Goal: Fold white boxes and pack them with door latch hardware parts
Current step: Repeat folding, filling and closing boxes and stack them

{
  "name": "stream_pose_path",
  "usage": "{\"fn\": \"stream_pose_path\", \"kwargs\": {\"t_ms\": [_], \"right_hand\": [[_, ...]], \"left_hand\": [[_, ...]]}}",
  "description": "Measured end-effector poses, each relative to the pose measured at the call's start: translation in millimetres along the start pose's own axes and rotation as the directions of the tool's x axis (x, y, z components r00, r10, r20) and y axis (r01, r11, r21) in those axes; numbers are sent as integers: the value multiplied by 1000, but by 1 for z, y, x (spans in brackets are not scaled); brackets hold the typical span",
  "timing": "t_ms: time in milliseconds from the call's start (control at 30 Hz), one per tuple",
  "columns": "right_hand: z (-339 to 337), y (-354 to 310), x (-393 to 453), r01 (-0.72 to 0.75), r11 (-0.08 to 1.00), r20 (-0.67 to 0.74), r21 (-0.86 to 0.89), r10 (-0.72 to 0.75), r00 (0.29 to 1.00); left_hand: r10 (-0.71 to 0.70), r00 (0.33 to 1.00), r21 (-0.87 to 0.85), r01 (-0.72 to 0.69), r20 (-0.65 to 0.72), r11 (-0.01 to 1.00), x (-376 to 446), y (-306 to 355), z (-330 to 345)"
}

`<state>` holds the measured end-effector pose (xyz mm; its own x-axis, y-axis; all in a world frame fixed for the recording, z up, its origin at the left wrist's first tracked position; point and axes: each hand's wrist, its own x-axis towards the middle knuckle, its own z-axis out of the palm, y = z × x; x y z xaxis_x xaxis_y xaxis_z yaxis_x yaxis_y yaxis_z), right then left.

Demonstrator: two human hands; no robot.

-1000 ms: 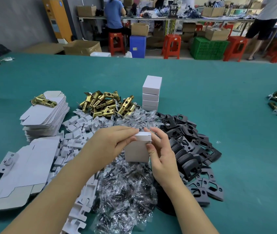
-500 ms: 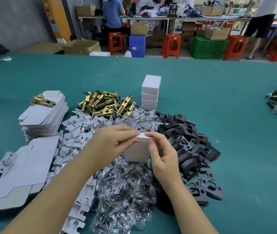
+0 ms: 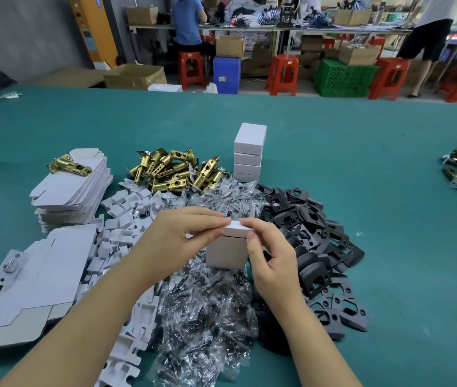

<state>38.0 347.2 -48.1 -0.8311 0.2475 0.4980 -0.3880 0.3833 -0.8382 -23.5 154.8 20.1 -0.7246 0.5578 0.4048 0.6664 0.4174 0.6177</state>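
Hands (image 3: 182, 236) (image 3: 270, 259) | fingers pinching box (image 3: 227, 254) lid, closing it | risk: flap may be buckling if pressed off-line, box slipping below fingers

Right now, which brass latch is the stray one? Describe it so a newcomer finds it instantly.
Start at the green table and find the stack of flat white box blanks on its left side. One brass latch lies alone on top of that stack. Every other brass latch sits in the heap to its right, directly on the table.
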Motion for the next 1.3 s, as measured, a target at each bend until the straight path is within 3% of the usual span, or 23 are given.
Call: {"fn": "stream_pose_path", "kwargs": {"t_ms": [467,833,1100,1300], "right_hand": [[-16,2,3,155,977,37,-149,-151,988],[-15,13,3,252,943,63,-216,-244,968],[-12,14,1,176,975,56,-138,-170,984],[-7,10,-2,102,992,43,-77,-99,994]], "left_hand": [[-63,995,-37,66,73,997,0,-4,-2],[18,996,65,-24,91,998,-17,-16,6],[134,991,242,-129,-4,962,-16,-10,11],[128,975,606,-213,181,766,0,13,6]]}}
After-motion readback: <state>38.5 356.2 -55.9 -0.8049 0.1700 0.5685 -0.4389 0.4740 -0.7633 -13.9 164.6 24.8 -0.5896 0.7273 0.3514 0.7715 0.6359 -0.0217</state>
